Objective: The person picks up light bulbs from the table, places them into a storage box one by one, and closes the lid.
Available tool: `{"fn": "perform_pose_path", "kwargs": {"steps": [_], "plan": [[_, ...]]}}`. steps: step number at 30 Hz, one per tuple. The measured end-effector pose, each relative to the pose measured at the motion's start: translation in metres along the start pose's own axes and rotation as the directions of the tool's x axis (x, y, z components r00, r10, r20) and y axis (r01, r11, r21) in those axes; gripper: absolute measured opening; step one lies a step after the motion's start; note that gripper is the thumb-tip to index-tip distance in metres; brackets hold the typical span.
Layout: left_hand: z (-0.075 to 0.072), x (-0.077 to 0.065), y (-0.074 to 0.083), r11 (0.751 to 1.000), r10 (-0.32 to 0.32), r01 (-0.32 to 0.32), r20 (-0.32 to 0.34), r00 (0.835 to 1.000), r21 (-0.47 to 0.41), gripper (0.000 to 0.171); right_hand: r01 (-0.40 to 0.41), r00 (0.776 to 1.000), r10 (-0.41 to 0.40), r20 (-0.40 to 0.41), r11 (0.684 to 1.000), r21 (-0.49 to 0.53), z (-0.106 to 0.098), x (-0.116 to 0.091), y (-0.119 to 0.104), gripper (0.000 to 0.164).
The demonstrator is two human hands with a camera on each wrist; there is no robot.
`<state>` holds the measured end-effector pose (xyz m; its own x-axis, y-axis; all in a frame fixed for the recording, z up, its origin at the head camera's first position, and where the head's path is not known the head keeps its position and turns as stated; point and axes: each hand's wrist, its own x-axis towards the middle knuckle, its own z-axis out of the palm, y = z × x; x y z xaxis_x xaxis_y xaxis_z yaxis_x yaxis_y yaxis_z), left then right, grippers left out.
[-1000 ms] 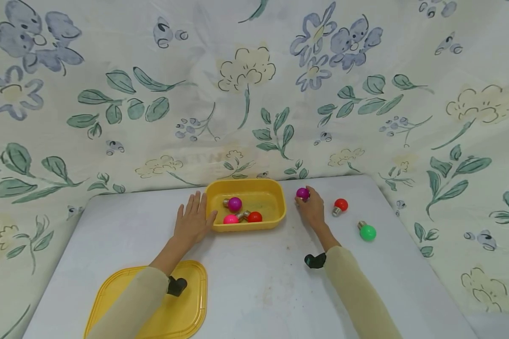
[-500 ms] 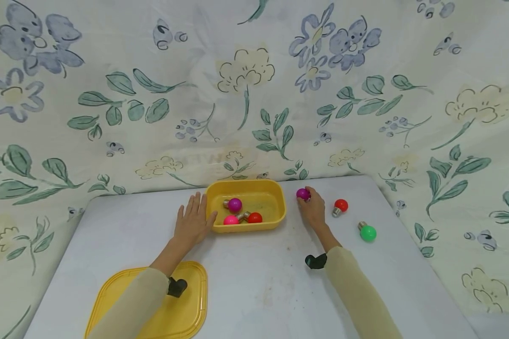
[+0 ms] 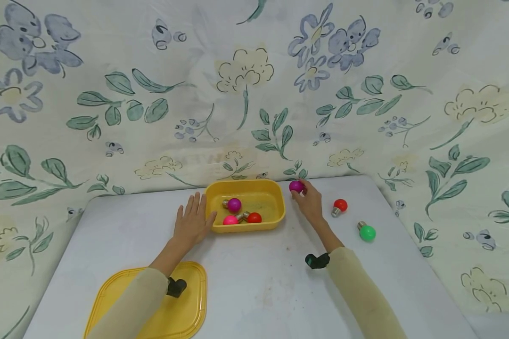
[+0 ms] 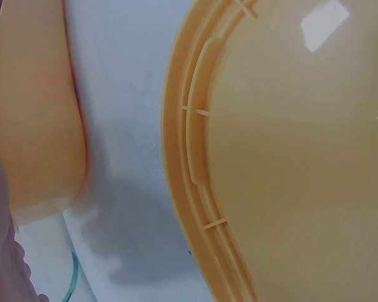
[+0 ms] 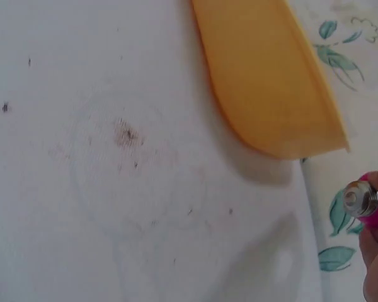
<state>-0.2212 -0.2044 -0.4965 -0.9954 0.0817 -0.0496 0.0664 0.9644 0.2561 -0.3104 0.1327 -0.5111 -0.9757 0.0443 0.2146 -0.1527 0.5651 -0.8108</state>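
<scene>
My right hand [image 3: 310, 203] pinches a purple light bulb [image 3: 296, 186] between thumb and fingers, just off the right end of a yellow plastic tub [image 3: 249, 228]. In the right wrist view the silver screw base of this bulb [image 5: 361, 199] points toward the camera. My left hand [image 3: 191, 225] lies with straight fingers along the tub's left end, thumb at the rim. Inside the tub lie a purple bulb [image 3: 234, 205], a pink bulb [image 3: 231, 220] and a red bulb [image 3: 254, 217]. The left wrist view catches the tub's outer wall [image 4: 38, 113] beside part of the hand.
To the right on the white table [image 3: 254, 282] lie a red bulb [image 3: 340, 205] and a green bulb [image 3: 367, 232]. A yellow lid [image 3: 195, 282] lies front left, partly under my left forearm. A floral cloth [image 3: 220, 117] hangs behind the table's back edge.
My right hand has moved slightly left and back with the purple bulb, closer to the tub and higher in the view. My left hand and the other bulbs have stayed put.
</scene>
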Motion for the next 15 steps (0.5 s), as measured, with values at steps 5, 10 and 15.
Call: {"fn": "perform_pose_path", "kwargs": {"steps": [5,10,15], "plan": [[-0.001,0.000,0.000,1.000,-0.010,0.009,0.018,1.000,0.012,0.076,0.049,0.999,-0.049,0.014,0.998,0.050,0.006,0.000,-0.016,0.047],[0.000,-0.001,0.000,1.000,-0.007,0.007,0.004,1.000,0.012,0.074,0.078,0.995,-0.083,0.054,0.993,0.094,0.014,-0.002,-0.032,0.048],[-0.001,-0.002,0.000,1.000,-0.001,0.001,0.000,1.000,0.007,0.074,0.094,0.988,-0.108,0.109,0.988,0.121,0.023,-0.006,-0.047,0.047]]}}
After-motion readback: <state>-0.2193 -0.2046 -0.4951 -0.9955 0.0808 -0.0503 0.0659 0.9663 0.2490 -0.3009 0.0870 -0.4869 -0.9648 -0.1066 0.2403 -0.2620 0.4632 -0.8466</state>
